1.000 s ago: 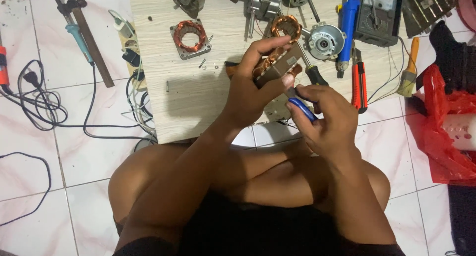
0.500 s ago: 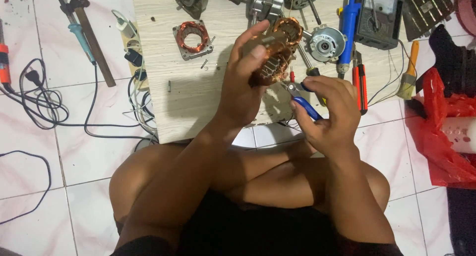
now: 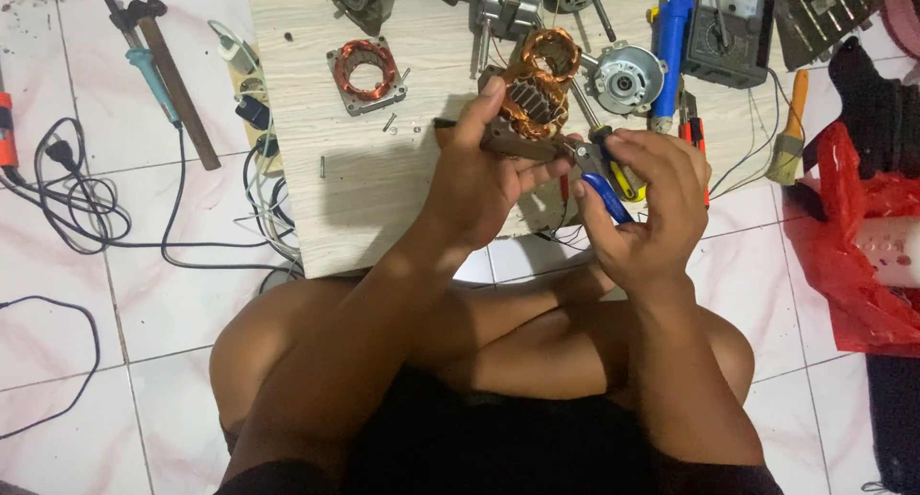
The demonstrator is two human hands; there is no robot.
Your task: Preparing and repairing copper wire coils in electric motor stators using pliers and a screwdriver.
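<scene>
Both hands have shifted since the earlier frames: the left hand (image 3: 479, 174) has lifted the copper-wound motor stator with its grey steel core (image 3: 533, 102) higher over the board and turned it, while the right hand (image 3: 644, 203) has moved to the right of it, at centre frame.

Nearest, in the lower half of the frame, the person's crossed legs rest on the white tiled floor (image 3: 115, 361). Above them, the left hand is closed around the stator, thumb up along its left side and fingers curled beneath it. The right hand is curled shut around the blue-and-yellow-handled pliers (image 3: 606, 181), whose metal tip touches the lower right edge of the stator.

Farther off, the pale wooden board (image 3: 355, 184) fills the upper centre. On it lie one more square stator with a reddish copper coil (image 3: 365, 71) at upper left of the board, one round silver motor end cap (image 3: 628, 78) just right of the held stator, and one blue tool (image 3: 669, 45) beside that. At top right sits one dark multimeter (image 3: 726, 25). One wooden-handled hammer (image 3: 172, 83) lies at upper left of the frame, black cables (image 3: 67, 193) below it. One red plastic bag (image 3: 862, 255) sits at the right edge.
</scene>
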